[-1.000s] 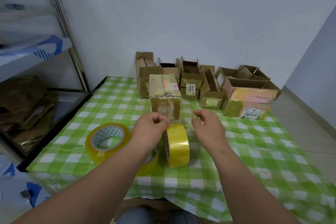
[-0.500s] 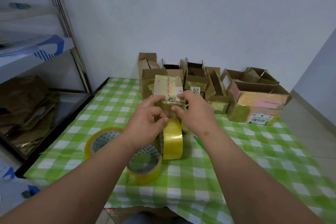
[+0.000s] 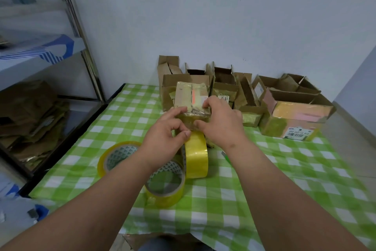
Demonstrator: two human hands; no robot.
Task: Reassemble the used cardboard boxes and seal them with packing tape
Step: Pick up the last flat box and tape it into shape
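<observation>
On the green checked table (image 3: 284, 179) the job is looking only partly done: one small closed box (image 3: 192, 98) is standing near the middle with glossy tape already across its top, while the open boxes (image 3: 244, 92) behind it along the wall are still showing raised flaps and, by my reading, are waiting to be folded and sealed. Going from the left, a flat tape roll (image 3: 120, 155) is lying on the cloth, a second flat roll (image 3: 165, 184) is sitting nearer the person, and an upright yellow roll (image 3: 196, 155) is standing on edge just in front of the box. The left hand (image 3: 162, 138) is reaching in with its fingers curled, the thumb and fingertips touching the box's front upper edge; whether they are pinching tape there I cannot tell. The right hand (image 3: 221, 122) is curling over the box's right front corner, fingers on the top and thumb on the front face, apparently pressing the tape down.
</observation>
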